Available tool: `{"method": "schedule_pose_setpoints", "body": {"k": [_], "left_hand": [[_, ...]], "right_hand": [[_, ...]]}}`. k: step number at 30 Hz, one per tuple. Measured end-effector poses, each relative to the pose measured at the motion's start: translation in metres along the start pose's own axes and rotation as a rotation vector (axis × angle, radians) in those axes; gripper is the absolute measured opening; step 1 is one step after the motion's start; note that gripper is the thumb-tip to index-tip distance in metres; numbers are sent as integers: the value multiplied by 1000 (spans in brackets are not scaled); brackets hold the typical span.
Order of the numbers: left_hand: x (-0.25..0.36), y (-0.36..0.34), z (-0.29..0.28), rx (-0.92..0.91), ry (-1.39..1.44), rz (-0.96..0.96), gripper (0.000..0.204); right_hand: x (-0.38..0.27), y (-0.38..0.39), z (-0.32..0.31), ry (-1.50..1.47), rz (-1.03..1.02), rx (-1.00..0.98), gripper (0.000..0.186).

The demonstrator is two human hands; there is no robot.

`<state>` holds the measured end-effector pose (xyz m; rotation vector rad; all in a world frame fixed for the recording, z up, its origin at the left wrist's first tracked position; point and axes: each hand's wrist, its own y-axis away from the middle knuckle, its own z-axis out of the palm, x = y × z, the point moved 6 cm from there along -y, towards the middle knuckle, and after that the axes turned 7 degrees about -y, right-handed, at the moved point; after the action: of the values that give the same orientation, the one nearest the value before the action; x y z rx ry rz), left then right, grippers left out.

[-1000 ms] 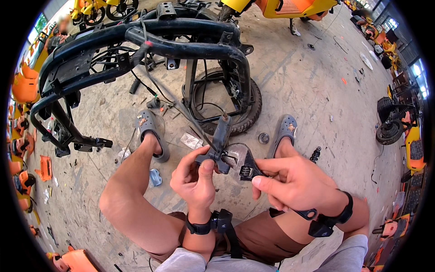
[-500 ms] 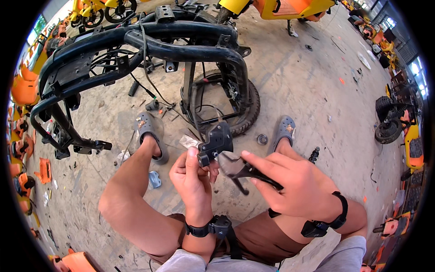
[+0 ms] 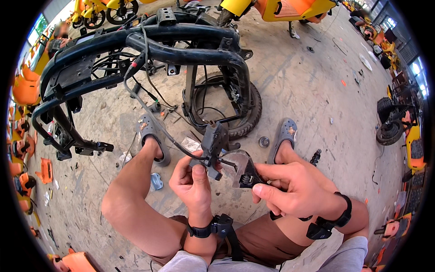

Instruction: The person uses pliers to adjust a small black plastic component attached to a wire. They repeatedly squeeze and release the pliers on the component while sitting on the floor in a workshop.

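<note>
My left hand pinches the lower end of a black boxy metal part between thumb and fingers, above the floor between my feet. A dark cable runs from this part up to the frame. From the part's right side a thin dark rod or bolt sticks out toward the wrench. My right hand is closed round an adjustable wrench, its broad grey head turned to the left and its adjusting screw showing. Whether the jaws touch the rod, I cannot tell.
A black tubular vehicle frame stands ahead, with a tyre lying beneath it. On the floor are a round metal piece, a black spring and a blue piece. Yellow-orange scooters stand around; a person shows far left.
The black part has turned in my left hand, and its cable now sweeps in from the left. The wrench has rotated, showing its adjusting screw. A person has come into view far left.
</note>
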<state>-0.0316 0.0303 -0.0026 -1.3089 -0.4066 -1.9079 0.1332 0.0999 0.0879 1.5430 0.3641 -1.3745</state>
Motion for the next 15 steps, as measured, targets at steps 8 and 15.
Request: {"method": "schedule_pose_setpoints", "body": {"k": [8, 15], "left_hand": [[1, 0, 0, -33, -108, 90, 39], [2, 1, -3, 15, -184, 21, 35]], "right_hand": [[-14, 7, 2, 707, -601, 214, 44], [-13, 10, 10, 1067, -688, 318, 47]]}}
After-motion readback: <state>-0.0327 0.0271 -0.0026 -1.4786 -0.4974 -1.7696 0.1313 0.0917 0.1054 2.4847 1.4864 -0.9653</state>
